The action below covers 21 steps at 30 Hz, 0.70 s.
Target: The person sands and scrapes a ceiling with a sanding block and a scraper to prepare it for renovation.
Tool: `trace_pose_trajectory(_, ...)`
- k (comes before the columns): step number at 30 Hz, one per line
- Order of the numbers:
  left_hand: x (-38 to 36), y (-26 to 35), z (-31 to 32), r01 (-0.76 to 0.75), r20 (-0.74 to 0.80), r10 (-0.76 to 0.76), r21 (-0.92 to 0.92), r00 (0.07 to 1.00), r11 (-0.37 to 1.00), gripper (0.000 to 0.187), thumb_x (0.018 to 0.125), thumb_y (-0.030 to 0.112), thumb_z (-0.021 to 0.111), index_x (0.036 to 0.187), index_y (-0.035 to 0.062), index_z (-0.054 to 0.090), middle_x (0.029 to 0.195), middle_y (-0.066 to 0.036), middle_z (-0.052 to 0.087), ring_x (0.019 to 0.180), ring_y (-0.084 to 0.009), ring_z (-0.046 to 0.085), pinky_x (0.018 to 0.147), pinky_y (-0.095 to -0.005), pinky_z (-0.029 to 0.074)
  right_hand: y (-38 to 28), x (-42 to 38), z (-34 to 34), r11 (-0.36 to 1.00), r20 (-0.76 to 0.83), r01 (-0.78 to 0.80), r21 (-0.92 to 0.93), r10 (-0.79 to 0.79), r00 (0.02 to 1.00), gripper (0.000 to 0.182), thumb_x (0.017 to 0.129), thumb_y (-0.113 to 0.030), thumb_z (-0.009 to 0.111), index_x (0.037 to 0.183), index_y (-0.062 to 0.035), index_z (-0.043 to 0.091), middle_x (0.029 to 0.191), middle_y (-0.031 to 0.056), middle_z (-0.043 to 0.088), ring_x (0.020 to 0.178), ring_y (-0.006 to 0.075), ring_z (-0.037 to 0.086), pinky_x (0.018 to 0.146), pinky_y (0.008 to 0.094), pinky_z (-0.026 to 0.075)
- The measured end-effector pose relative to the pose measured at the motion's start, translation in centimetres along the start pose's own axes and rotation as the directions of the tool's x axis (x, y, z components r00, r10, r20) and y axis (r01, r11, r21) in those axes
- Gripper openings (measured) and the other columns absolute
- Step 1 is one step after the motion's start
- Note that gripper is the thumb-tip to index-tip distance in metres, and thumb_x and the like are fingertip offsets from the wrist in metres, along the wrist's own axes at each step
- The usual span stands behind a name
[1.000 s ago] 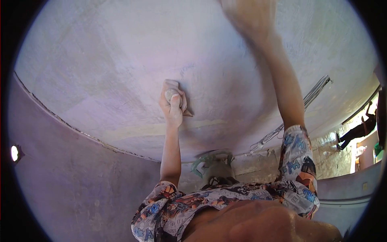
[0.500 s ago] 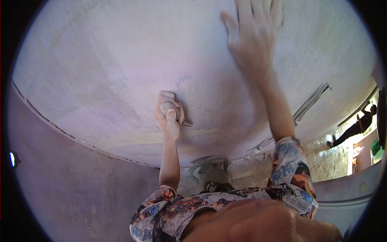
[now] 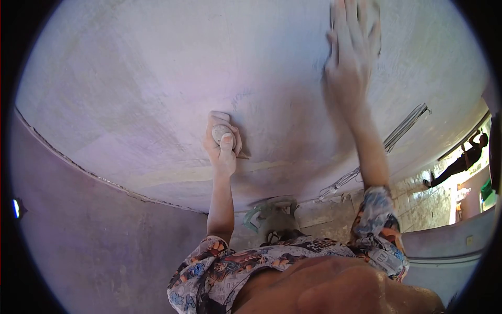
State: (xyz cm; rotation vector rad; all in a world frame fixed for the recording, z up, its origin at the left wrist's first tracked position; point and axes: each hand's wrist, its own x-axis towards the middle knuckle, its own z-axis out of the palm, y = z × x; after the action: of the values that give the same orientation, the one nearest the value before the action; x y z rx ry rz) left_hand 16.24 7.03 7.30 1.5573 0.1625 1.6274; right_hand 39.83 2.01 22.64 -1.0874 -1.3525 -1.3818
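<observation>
My left hand (image 3: 227,159) is closed around a dusty tool with a round knob (image 3: 221,134), thumb pressed over the knob. Part of the tool's flat base and a pointed corner stick out past my fingers against the pale wall (image 3: 172,89). Higher up and to the right, my right hand (image 3: 354,65) lies flat on the same wall, fingers stretched upward and a little blurred. A thin dark edge shows beside those fingers; whatever may be under the palm is hidden. Both hands look coated with pale dust.
Bundled wires (image 3: 405,128) hang from the wall right of my right forearm. Below, a green stool-like object (image 3: 252,217) stands near my feet. Another wall (image 3: 115,240) meets this one at the left. Far right, a person in dark clothes (image 3: 468,157) is by a bright opening.
My right hand has slid to the right and slightly up along the wall. My left hand, still gripping the knobbed tool, has shifted slightly up and right.
</observation>
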Motion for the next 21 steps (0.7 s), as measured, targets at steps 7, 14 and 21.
trace_pose_trajectory(7, 0.3, -0.1, 0.6, -0.021, -0.028, 0.021, -0.014, 0.999, 1.0, 0.055, 0.094, 0.053, 0.057, 0.083, 0.0004, 0.043, 0.09, -0.006, 0.039, 0.038, -0.0086, 0.036, 0.032, -0.0243, 0.024, -1.6, 3.1, -2.1, 0.998, 0.139, -0.05, -0.033, 0.054, 0.989, 0.042, 0.093, -0.006, 0.052, 0.135, 0.0018, 0.053, 0.144, 0.0174, 0.048, 0.141, 0.0332, 0.036, 0.118, 0.0452, 0.022)
trace_pose_trajectory(14, 0.4, -0.7, 0.5, -0.025, -0.015, 0.025, -0.017, 1.0, 1.0, 0.055, 0.094, 0.053, 0.057, 0.085, 0.0001, 0.044, 0.089, -0.005, 0.039, 0.038, -0.0085, 0.036, 0.033, -0.0245, 0.023, -0.2, 5.7, -0.8, 0.993, 0.054, 0.103, 0.058, -0.106, 0.993, 0.042, 0.092, -0.002, 0.053, 0.133, 0.0026, 0.054, 0.144, 0.0182, 0.049, 0.14, 0.0332, 0.039, 0.116, 0.051, 0.024)
trace_pose_trajectory(21, 0.5, -0.6, 0.3, -0.025, 0.009, 0.025, -0.004, 1.0, 1.0, 0.054, 0.094, 0.052, 0.057, 0.084, 0.0006, 0.044, 0.089, -0.005, 0.039, 0.037, -0.0086, 0.036, 0.032, -0.0247, 0.023, -0.5, 4.2, -1.9, 0.993, 0.126, 0.106, -0.059, -0.098, 0.987, 0.038, 0.094, -0.003, 0.049, 0.131, 0.0068, 0.055, 0.14, 0.0217, 0.051, 0.137, 0.0361, 0.042, 0.115, 0.053, 0.026)
